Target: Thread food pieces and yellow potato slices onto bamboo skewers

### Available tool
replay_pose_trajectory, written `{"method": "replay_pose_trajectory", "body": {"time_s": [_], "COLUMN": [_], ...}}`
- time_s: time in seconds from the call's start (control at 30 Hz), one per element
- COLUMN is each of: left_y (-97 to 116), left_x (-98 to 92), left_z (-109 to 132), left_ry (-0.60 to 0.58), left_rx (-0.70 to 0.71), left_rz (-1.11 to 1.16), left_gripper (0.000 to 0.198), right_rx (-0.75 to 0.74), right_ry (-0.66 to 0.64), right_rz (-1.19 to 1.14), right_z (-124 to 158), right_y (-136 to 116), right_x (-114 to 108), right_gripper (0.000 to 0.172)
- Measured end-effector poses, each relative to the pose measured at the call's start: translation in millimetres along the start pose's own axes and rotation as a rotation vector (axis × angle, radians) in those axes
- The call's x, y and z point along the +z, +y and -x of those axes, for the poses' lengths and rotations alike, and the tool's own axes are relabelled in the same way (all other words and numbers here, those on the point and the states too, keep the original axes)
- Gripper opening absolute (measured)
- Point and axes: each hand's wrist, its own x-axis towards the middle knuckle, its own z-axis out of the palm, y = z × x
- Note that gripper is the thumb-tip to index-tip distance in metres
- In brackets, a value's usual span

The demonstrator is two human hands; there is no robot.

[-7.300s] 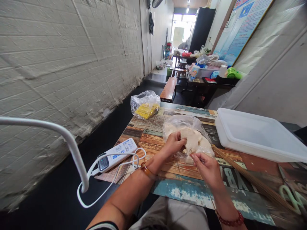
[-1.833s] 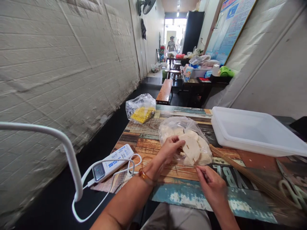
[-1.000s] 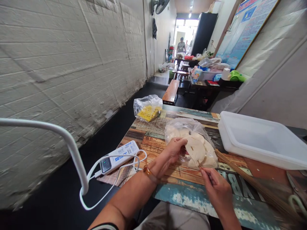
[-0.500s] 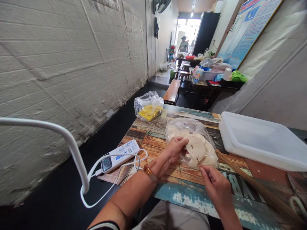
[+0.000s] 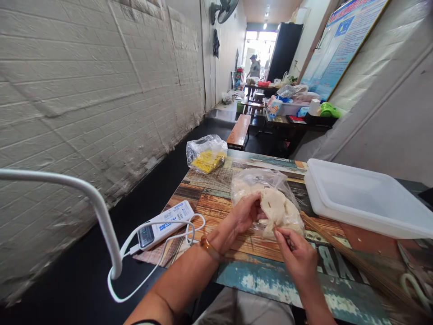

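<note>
My left hand (image 5: 248, 211) is closed on the upper left edge of a thin, pale, floppy sheet (image 5: 273, 204) that looks like tofu skin. A short dark bit of a thin wooden skewer (image 5: 269, 205) shows on its face; most of the skewer is hidden. At the sheet's gathered lower edge, my right hand (image 5: 297, 255) pinches with thumb and forefinger, apparently on the skewer's end. Beneath both hands, more pale sheets (image 5: 293, 221) lie in an open clear plastic bag (image 5: 279, 177).
A bundle of thin wooden sticks (image 5: 352, 255) lies to the right, with scissors (image 5: 414, 277) beyond. A white plastic tray (image 5: 314, 194) stands at back right. Left are a white power bank (image 5: 167, 223) with cable and a bag of yellow packets (image 5: 208, 160). A person (image 5: 254, 67) stands far back.
My right hand has moved slightly up and left, closer to the sheet. The sheet's lower edge has bunched up at my fingertips. The view has shifted slightly.
</note>
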Motion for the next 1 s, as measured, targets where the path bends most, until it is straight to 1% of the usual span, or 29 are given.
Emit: {"method": "replay_pose_trajectory", "body": {"time_s": [0.07,0.2,0.27,0.37,0.43,0.53,0.63,0.83,1.0], "left_y": [-2,-2,1,4,2,-4,-9,-9,-8], "left_x": [-0.4,-3.3,-4.0,-3.2,-2.0,-0.6,0.2,2.4,4.2], "left_z": [0,-2,-2,-1,0,1,1,1,2], "left_ry": [-0.002,0.026,0.04,0.037,0.001,-0.049,-0.025,0.023,0.014], "left_rx": [-0.002,0.054,0.09,0.104,0.092,0.091,0.111,0.134,0.151], "left_rz": [-0.002,0.026,0.076,0.141,0.116,0.02,-0.006,-0.015,-0.016], "left_gripper": [0.025,0.018,0.018,0.024,0.029,0.041,0.05,0.052,0.05], "right_rx": [0.01,0.078,0.132,0.198,0.22,0.202,0.171,0.145,0.142], "right_ry": [-0.015,-0.064,-0.108,-0.18,-0.164,-0.107,-0.082,-0.05,-0.023], "right_rz": [-0.022,-0.115,-0.169,-0.208,-0.192,-0.169,-0.162,-0.144,-0.143], "right_z": [-2,2,8,18,23,24,22,18,15], "right_y": [-3,-5,-4,-2,-2,-3,-6,-13,-17], "right_x": [2,3,3,3,4,6,8,11,13], "right_gripper": [0.029,0.03,0.031,0.033,0.034,0.035,0.035,0.039,0.041]}}
